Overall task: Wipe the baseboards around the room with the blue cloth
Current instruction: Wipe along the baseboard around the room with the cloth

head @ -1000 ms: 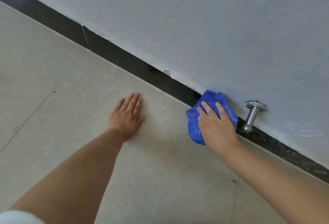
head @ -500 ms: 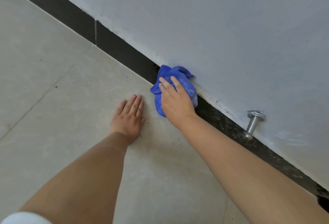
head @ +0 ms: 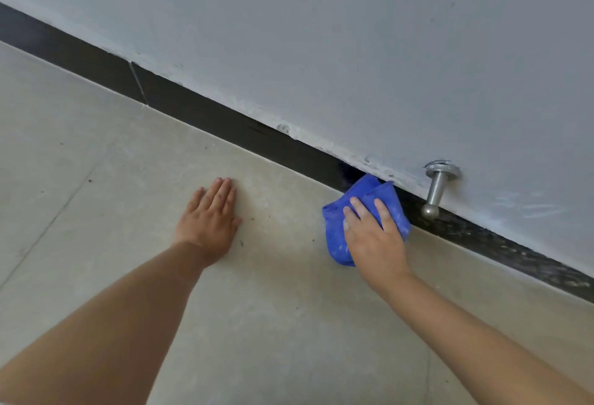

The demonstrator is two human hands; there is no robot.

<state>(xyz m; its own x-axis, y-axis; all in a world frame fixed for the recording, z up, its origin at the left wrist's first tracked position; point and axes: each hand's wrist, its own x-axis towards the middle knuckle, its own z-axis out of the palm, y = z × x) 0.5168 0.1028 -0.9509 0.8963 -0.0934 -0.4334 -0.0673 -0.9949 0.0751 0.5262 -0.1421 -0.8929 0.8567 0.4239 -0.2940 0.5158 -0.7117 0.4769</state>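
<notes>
The cloth (head: 363,221) is bunched under the right hand (head: 374,237), pressed against the dark baseboard (head: 225,121) where it meets the floor (head: 96,211). The doorstop (head: 435,190), a metal post jutting from the wall (head: 353,34), makes the handiest landmark: the cloth sits just left of it, near but apart, with the upper fold touching the top edge of the baseboard.

The right hand lies flat over the cloth, fingers (head: 382,211) straight and slightly spread, pushing it toward the wall rather than pinching it. The left hand (head: 210,214) is well left of the doorstop, palm down on the floor with fingers together, holding nothing; it looks like a brace for the person's weight.

What matters for the next stroke is the line of the baseboard. Its long axis runs diagonally, from the upper left down past the doorstop to the lower right. The strip right of the doorstop looks mottled with pale dust, while the strip left of it looks darker and more even, so the unwiped part probably lies right of the doorstop. The right hand is much the nearer one. A stroke that way would have to pass the post, likely under or around it, since the post crosses in front of the baseboard.
</notes>
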